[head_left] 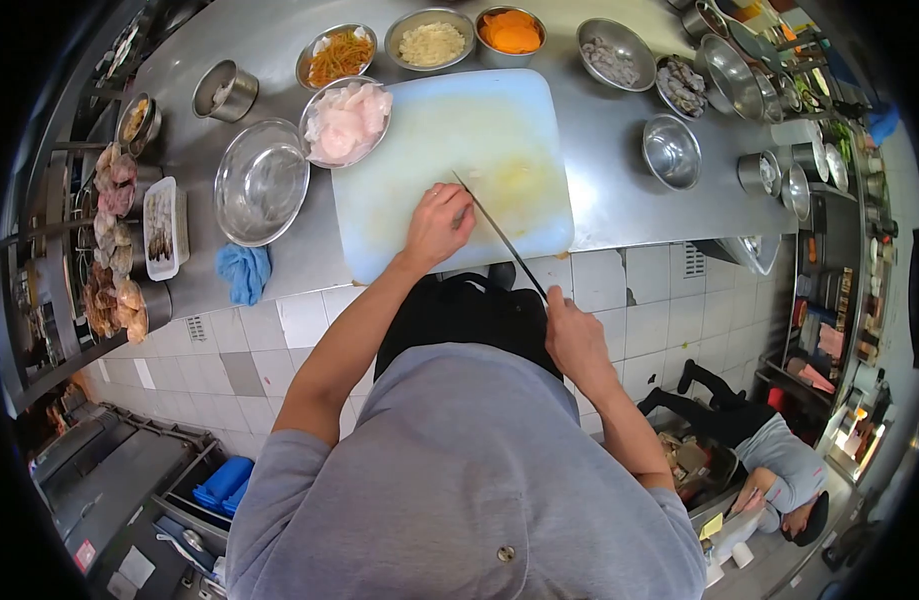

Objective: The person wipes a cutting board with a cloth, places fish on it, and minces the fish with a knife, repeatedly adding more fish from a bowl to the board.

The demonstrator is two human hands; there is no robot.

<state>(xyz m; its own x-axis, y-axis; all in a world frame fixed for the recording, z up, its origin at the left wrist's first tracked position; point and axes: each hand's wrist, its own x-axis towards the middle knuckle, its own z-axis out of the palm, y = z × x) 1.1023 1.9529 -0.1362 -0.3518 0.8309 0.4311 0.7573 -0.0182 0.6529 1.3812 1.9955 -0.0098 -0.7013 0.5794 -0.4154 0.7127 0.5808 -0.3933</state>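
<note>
My right hand (576, 335) is wrapped round the handle end of a long, thin knife (499, 235) at the board's front edge. The blade runs up and left onto a whitish cutting board (409, 120), its tip beside my left fingertips. My left hand (439, 222) rests on the board with curled fingers, close along the blade's left side. What lies under those fingers, if anything, is hidden. Yellowish stains mark the board. A bowl of pale pink slices (347, 122) touches the board's upper left corner.
Behind the board stand bowls of shredded vegetables (337, 60), pale chopped food (431, 45) and orange slices (510, 32). A wide metal bowl (262, 183) and blue cloth (244, 273) lie left. Rightward are a small bowl (671, 152) and greyish pieces (609, 64). A co-worker (779, 465) is behind, right.
</note>
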